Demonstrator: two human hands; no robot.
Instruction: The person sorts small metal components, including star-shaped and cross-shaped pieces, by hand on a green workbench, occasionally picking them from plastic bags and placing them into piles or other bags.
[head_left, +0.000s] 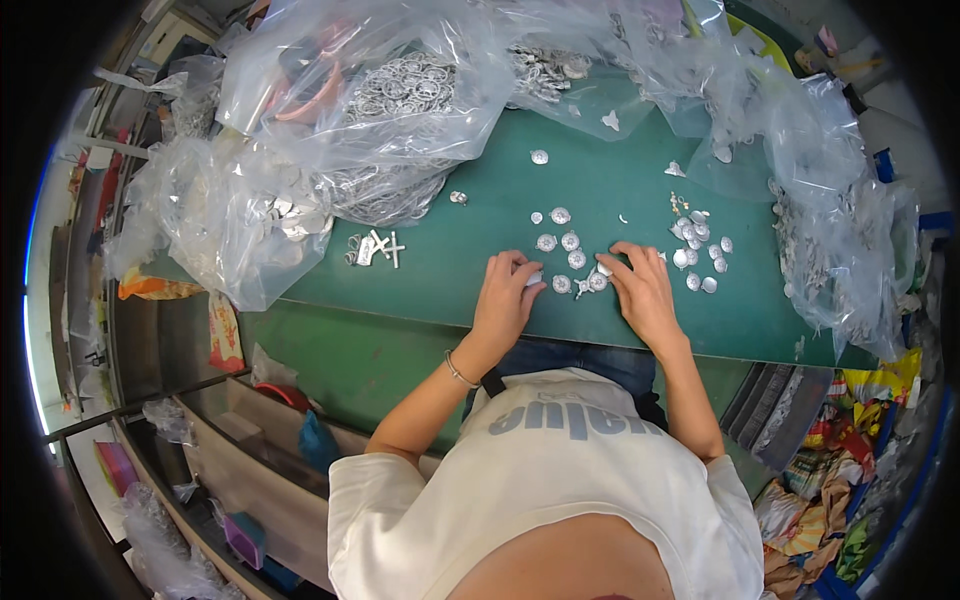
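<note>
My left hand (503, 298) is closed at the green table's front part, with a small flat silvery piece (534, 278) pinched between thumb and fingers. To its right, my right hand (646, 297) has its fingers bent around another small pale metal piece (604, 269), mostly covered by the fingertips. Between my hands lie round silver metal charms (561, 284) and a small star-shaped metal piece (581, 288). Several more round charms (570, 241) are spread just beyond. Beside my right hand is a looser group of silver discs (690, 231).
Left on the green table (480, 225) lie silver cross-shaped pieces (380, 247). Clear plastic bags of metal parts (400, 90) line the far and left edges, with another bag (850, 220) at right. An open drawer (260, 450) stands lower left; colourful packets (820, 470) lie lower right.
</note>
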